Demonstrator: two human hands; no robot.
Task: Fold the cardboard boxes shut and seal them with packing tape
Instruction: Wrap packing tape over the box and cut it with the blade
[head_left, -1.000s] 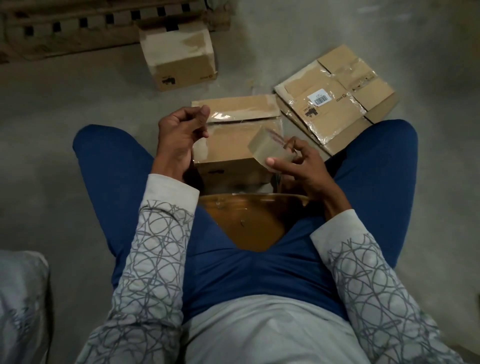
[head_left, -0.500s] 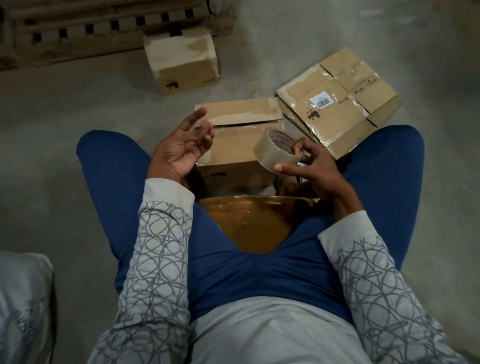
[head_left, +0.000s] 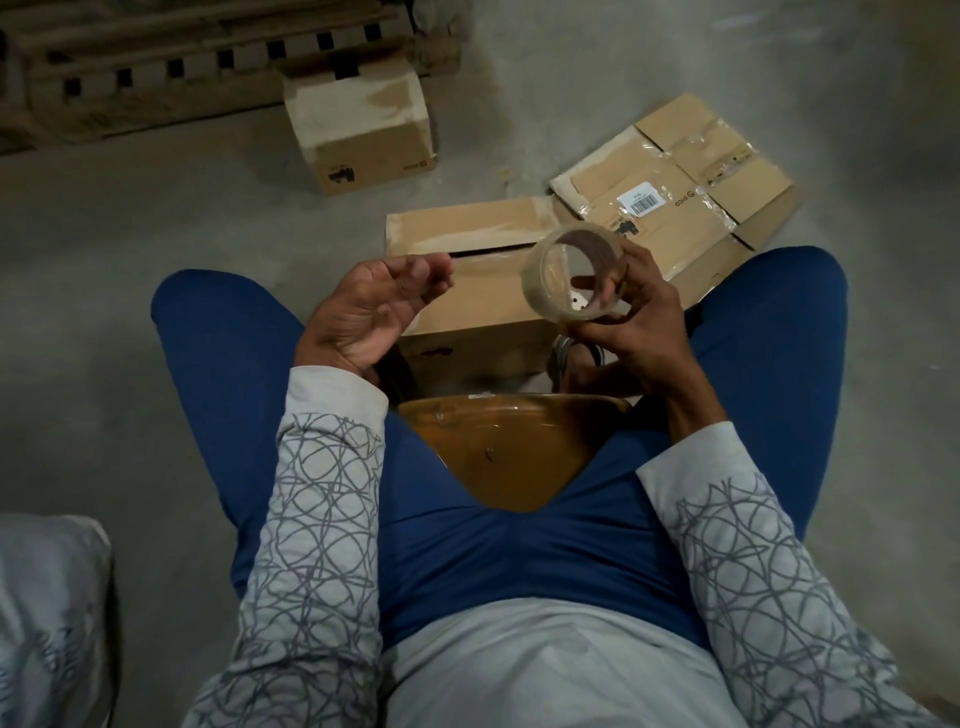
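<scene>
- The tape roll (head_left: 537, 288) is gripped by the right hand (head_left: 639, 338) just right of the frame's centre, with fingers curled round its rim.
- The roll is held above the cardboard box (head_left: 478, 306), which is set on the floor (head_left: 156, 208) between the knees. A dark gap is seen between its top flaps.
- The left hand (head_left: 374, 312) is held palm up left of the roll, with fingers relaxed and nothing gripped.
- A flattened box (head_left: 675, 208) is laid at the upper right.
- A closed box (head_left: 358, 130) is placed before a wooden pallet (head_left: 182, 67) at the upper left.
</scene>
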